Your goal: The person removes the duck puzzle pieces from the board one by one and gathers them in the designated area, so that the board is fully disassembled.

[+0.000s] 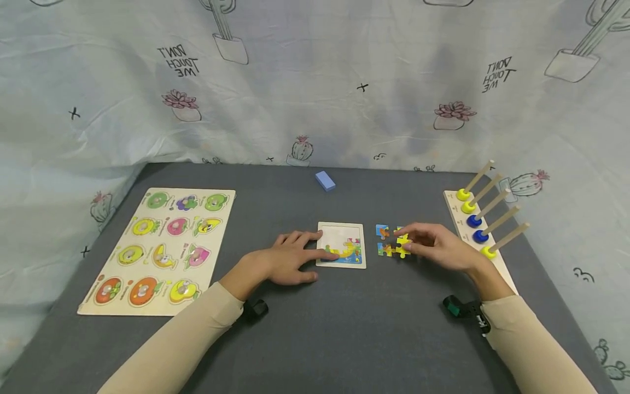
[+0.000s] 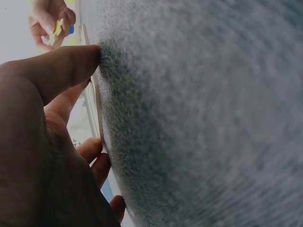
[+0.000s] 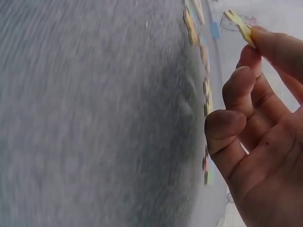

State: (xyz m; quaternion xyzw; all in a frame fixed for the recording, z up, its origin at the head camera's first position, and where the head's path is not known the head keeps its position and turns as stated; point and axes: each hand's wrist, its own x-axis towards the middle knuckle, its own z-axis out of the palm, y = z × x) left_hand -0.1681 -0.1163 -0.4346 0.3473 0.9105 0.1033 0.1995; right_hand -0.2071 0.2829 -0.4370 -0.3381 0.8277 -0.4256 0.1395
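A small square puzzle tray lies mid-table, with joined puzzle pieces along its bottom and lower right. My left hand rests at the tray's left side, its fingers spread. The index fingertip reaches over the lower pieces, and the thumb lies on the table. Right of the tray, my right hand pinches a yellow puzzle piece between thumb and index finger, raised off the table in the right wrist view. Beneath and beside this hand lie several loose puzzle pieces, partly hidden by its fingers.
A wooden fruit puzzle board lies at the left. At the right stands a peg board with upright sticks and yellow and blue rings. A blue block sits near the back edge, before a printed cloth.
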